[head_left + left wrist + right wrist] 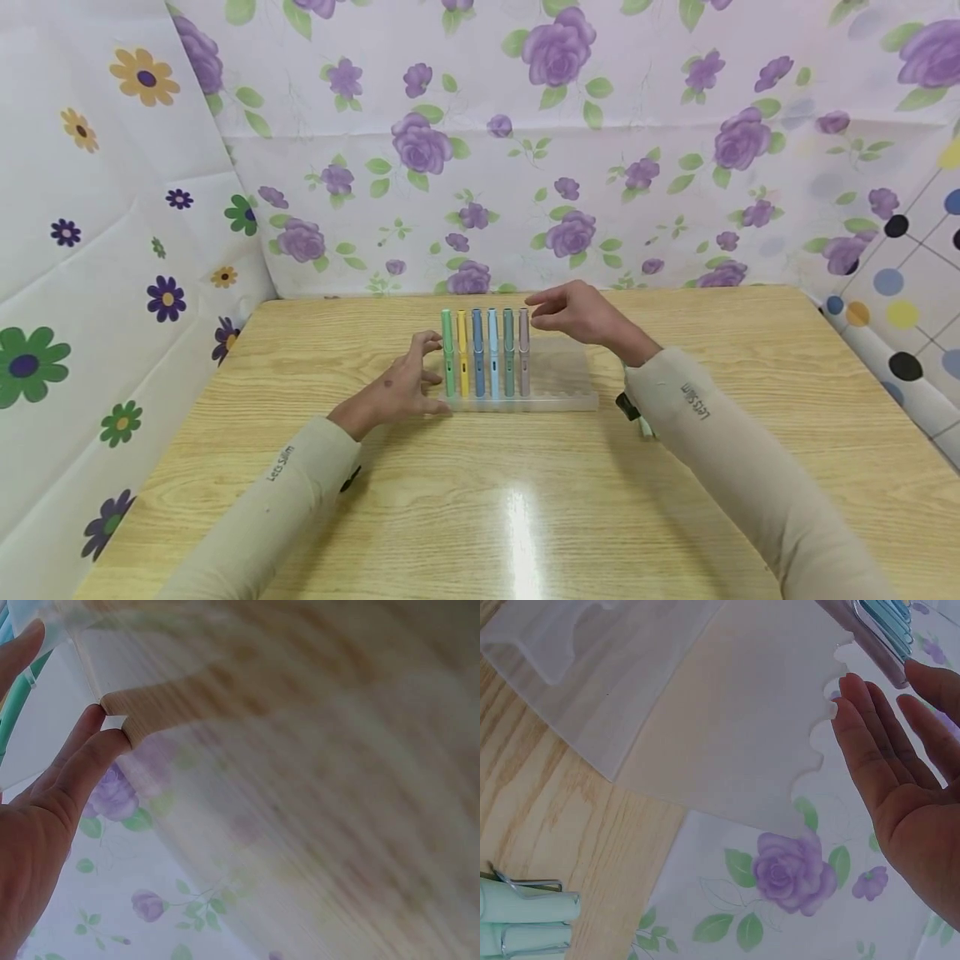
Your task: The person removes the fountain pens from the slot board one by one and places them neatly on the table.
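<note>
A frosted clear pen stand (558, 367) holds several capped pens upright side by side in its left part. From the left they are light green (448, 354), yellow, blue, light blue, dark green and mauve (524, 358). My left hand (408, 383) grips the stand's left end, thumb at the front base and fingers further back. Beside the mauve pen's top is my right hand (577, 312), its thumb and fingers apart with nothing between them. In the right wrist view the right fingertips (847, 705) are near the stand's scalloped edge, close to the mauve pen (870, 645).
Mint-green pens (529, 911) with metal clips lie on the wooden table (450, 500) right of the stand; in the head view my right sleeve mostly hides them. A floral sheet (487, 167) hangs behind the table, with patterned sheets at both sides.
</note>
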`<action>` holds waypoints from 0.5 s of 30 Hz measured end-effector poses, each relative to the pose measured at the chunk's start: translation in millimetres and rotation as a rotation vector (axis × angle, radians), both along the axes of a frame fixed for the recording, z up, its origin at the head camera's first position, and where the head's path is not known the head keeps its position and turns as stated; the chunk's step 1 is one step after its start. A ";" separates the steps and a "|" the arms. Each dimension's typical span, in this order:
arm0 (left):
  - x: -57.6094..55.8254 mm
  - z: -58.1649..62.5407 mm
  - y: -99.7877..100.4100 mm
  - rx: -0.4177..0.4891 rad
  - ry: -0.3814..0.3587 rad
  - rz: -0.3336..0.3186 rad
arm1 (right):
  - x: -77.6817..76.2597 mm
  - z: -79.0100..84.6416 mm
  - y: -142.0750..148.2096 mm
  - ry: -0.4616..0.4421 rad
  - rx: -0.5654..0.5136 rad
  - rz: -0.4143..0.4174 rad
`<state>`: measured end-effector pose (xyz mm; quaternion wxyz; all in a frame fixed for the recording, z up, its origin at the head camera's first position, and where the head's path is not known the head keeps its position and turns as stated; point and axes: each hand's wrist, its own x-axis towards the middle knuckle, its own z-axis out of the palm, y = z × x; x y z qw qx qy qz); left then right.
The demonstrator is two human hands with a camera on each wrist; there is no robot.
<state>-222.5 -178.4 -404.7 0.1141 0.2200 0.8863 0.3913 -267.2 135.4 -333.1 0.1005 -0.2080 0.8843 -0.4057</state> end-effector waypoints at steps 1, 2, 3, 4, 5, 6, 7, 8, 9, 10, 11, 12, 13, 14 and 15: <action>0.2 -0.3 -0.1 0.003 0.002 -0.003 | 0.4 -0.6 -0.4 0.002 0.002 -0.001; 0.2 -0.7 -0.1 0.007 0.001 -0.005 | 0.8 -1.4 -0.8 0.007 -0.001 -0.001; 0.2 -1.0 -0.2 0.010 0.000 -0.005 | 1.3 -2.5 -1.4 0.017 -0.006 0.001; 0.5 -1.1 -0.5 0.015 -0.003 -0.004 | 1.6 -3.9 -1.9 0.025 -0.015 0.000; 0.8 -1.1 -0.8 0.021 -0.006 -0.004 | 1.9 -5.3 -2.6 0.035 -0.026 -0.001; 0.9 -1.2 -1.3 0.024 -0.009 -0.002 | 2.1 -7.1 -3.3 0.047 -0.038 0.000; 0.9 -1.2 -1.7 0.027 -0.013 -0.001 | 2.4 -8.8 -4.1 0.052 -0.055 0.001; 0.8 -1.1 -2.2 0.030 -0.018 0.000 | 2.7 -10.5 -5.1 0.051 -0.078 0.003; 1.0 -0.9 -2.9 0.033 -0.018 -0.003 | 3.2 -12.0 -5.9 0.045 -0.102 0.004; 1.0 -0.7 -3.5 0.034 -0.018 -0.006 | 3.3 -13.5 -6.4 0.038 -0.123 0.002; 0.9 -0.4 -4.1 0.035 -0.017 -0.010 | 3.8 -14.4 -6.6 0.034 -0.138 0.000; 0.7 -0.2 -4.7 0.037 -0.018 -0.015 | 4.3 -14.7 -6.9 0.031 -0.154 -0.003; 0.7 0.1 -5.4 0.043 -0.020 -0.022 | 4.7 -14.6 -6.7 0.027 -0.167 -0.008; 0.4 0.2 -5.9 0.048 -0.022 -0.026 | 4.9 -14.1 -6.2 0.029 -0.177 -0.014; 0.1 0.1 -6.5 0.053 -0.024 -0.030 | 5.2 -13.0 -5.3 0.035 -0.179 -0.020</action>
